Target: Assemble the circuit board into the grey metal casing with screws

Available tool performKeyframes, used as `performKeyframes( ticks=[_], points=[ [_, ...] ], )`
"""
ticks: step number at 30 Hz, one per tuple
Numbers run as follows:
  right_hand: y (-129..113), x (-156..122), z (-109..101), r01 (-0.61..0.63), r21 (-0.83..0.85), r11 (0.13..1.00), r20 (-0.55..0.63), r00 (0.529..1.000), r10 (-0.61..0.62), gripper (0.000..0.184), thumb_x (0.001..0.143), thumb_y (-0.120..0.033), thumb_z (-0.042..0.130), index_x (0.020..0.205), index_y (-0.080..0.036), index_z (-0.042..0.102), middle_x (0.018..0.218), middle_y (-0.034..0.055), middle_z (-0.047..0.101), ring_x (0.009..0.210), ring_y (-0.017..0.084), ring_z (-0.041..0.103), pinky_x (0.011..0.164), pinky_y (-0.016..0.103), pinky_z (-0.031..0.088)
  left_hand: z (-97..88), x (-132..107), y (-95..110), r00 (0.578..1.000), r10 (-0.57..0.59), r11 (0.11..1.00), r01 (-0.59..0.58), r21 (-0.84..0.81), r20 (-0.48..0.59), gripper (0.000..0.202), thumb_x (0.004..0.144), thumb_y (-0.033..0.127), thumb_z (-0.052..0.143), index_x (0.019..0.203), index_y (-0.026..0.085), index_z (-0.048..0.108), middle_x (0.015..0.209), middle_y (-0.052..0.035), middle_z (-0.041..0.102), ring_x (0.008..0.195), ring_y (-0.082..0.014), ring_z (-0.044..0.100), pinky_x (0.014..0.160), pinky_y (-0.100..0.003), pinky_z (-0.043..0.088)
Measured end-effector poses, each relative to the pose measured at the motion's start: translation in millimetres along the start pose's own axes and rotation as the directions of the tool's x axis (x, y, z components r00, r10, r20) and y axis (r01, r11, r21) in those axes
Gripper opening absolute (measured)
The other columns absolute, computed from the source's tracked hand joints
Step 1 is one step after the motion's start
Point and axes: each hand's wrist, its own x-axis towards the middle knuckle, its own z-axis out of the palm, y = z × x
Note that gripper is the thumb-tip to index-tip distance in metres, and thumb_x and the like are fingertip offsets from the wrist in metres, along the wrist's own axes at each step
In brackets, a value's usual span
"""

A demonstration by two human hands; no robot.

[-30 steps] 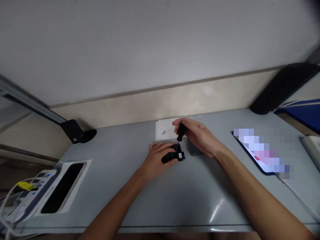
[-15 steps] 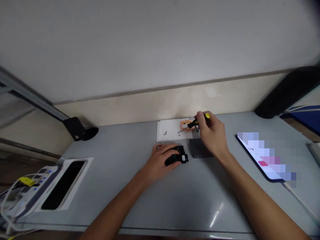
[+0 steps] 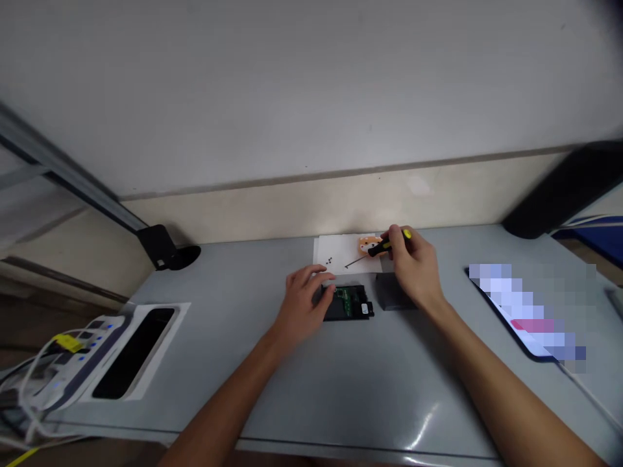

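Observation:
My right hand (image 3: pixel 413 263) grips a black and yellow screwdriver (image 3: pixel 384 246), its thin shaft slanting down left with the tip at a small dark screw on the white paper (image 3: pixel 341 243). Several more small screws (image 3: pixel 329 261) lie in a cluster left of the tip. My left hand (image 3: pixel 306 301) is open, fingers apart, at the left end of a black device with a green circuit board (image 3: pixel 348 303); whether the thumb touches it I cannot tell. Under my right hand lies a flat dark cover (image 3: pixel 392 292). An orange and white animal-faced item (image 3: pixel 368 246) sits on the paper, partly behind the screwdriver.
A lit phone-like screen (image 3: pixel 528 318) with a white cable lies at the right. At the left are a dark phone (image 3: pixel 134 353) on white paper and a power strip (image 3: pixel 90 360) with cables. A black stand base (image 3: pixel 170 253) and a black cylinder (image 3: pixel 549 194) stand farther back.
My left hand has drawn back left off the device and its fingers have opened, baring the green board. My right hand keeps the screwdriver over the paper. The whole view has shifted slightly.

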Motion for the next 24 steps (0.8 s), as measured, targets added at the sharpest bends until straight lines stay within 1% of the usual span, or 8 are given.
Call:
performKeyframes(
  ticks=[3, 5, 8, 10, 12, 15, 19, 24],
  points=[
    [-1.1, -2.9, 5.0, -0.026, 0.133, 0.991, 0.056, 0.998, 0.018, 0.055, 0.092, -0.074, 0.052, 0.081, -0.022, 0.067, 0.077, 0.0038, 0.069, 0.069, 0.018, 0.062, 0.067, 0.032, 0.047, 1.7, 2.4, -2.4, 0.996, -0.076, 0.997, 0.076, -0.010, -0.035, 0.018, 0.100, 0.032, 0.061, 0.115, 0.029, 0.071, 0.124, -0.0054, 0.068, 0.120, -0.0240, 0.063, 0.109, -0.045, 0.045],
    [-1.9, -5.4, 8.4, -0.059, 0.174, 0.983, 0.091, 0.995, 0.043, 0.057, 0.089, -0.077, 0.054, 0.081, -0.022, 0.069, 0.075, 0.0029, 0.067, 0.066, 0.017, 0.059, 0.066, 0.032, 0.047, 2.4, 3.5, -3.5, 0.993, -0.106, 0.994, 0.105, -0.029, -0.052, 0.018, 0.097, 0.033, 0.067, 0.113, 0.028, 0.072, 0.124, -0.0052, 0.067, 0.118, -0.0242, 0.064, 0.107, -0.044, 0.046],
    [-1.7, -8.4, 12.3, -0.104, 0.208, 0.973, 0.135, 0.988, 0.076, 0.057, 0.088, -0.078, 0.055, 0.082, -0.023, 0.070, 0.075, 0.0024, 0.066, 0.066, 0.016, 0.058, 0.066, 0.032, 0.048, 2.8, 4.4, -4.5, 0.989, -0.131, 0.990, 0.127, -0.057, -0.072, 0.012, 0.094, 0.034, 0.069, 0.103, 0.028, 0.075, 0.121, -0.0040, 0.067, 0.115, -0.0236, 0.064, 0.106, -0.044, 0.048],
    [-0.6, -9.3, 13.6, -0.115, 0.210, 0.971, 0.147, 0.986, 0.085, 0.057, 0.088, -0.077, 0.055, 0.083, -0.023, 0.070, 0.076, 0.0027, 0.066, 0.068, 0.017, 0.058, 0.066, 0.032, 0.048, 2.6, 5.0, -4.9, 0.988, -0.129, 0.990, 0.123, -0.068, -0.087, 0.010, 0.095, 0.033, 0.068, 0.096, 0.027, 0.076, 0.116, -0.0032, 0.068, 0.111, -0.0227, 0.065, 0.105, -0.043, 0.048],
    [0.4, -9.3, 13.7, -0.120, 0.197, 0.973, 0.146, 0.985, 0.092, 0.056, 0.089, -0.077, 0.054, 0.083, -0.023, 0.071, 0.077, 0.0031, 0.067, 0.069, 0.017, 0.058, 0.067, 0.032, 0.047, 2.1, 5.4, -5.2, 0.988, -0.121, 0.991, 0.114, -0.070, -0.098, 0.012, 0.096, 0.032, 0.066, 0.094, 0.027, 0.076, 0.113, -0.0028, 0.068, 0.107, -0.0219, 0.066, 0.104, -0.043, 0.049],
    [0.7, -8.5, 12.8, -0.118, 0.189, 0.975, 0.149, 0.985, 0.090, 0.058, 0.089, -0.077, 0.054, 0.083, -0.023, 0.071, 0.079, 0.0036, 0.068, 0.070, 0.017, 0.058, 0.068, 0.032, 0.046, 1.2, 5.8, -5.9, 0.990, -0.105, 0.993, 0.100, -0.055, -0.098, 0.012, 0.096, 0.031, 0.065, 0.096, 0.028, 0.077, 0.113, -0.0027, 0.068, 0.107, -0.0214, 0.065, 0.103, -0.042, 0.049],
    [-0.4, -7.9, 11.8, -0.105, 0.175, 0.979, 0.155, 0.985, 0.078, 0.059, 0.088, -0.079, 0.053, 0.083, -0.022, 0.070, 0.079, 0.0040, 0.068, 0.069, 0.017, 0.058, 0.068, 0.033, 0.046, 0.0, 5.9, -7.8, 0.994, -0.074, 0.997, 0.072, -0.023, -0.081, 0.015, 0.099, 0.030, 0.063, 0.101, 0.029, 0.078, 0.111, -0.0033, 0.069, 0.107, -0.0218, 0.066, 0.102, -0.042, 0.049],
    [-5.5, -10.3, 10.5, -0.069, 0.135, 0.988, 0.159, 0.986, 0.047, 0.058, 0.089, -0.077, 0.053, 0.083, -0.022, 0.071, 0.080, 0.0049, 0.070, 0.070, 0.018, 0.060, 0.067, 0.033, 0.048, -0.9, 5.2, -10.7, 0.997, -0.040, 0.999, 0.042, 0.026, -0.066, 0.017, 0.101, 0.029, 0.061, 0.103, 0.028, 0.078, 0.111, -0.0034, 0.070, 0.107, -0.0217, 0.066, 0.101, -0.042, 0.049]
  ],
)
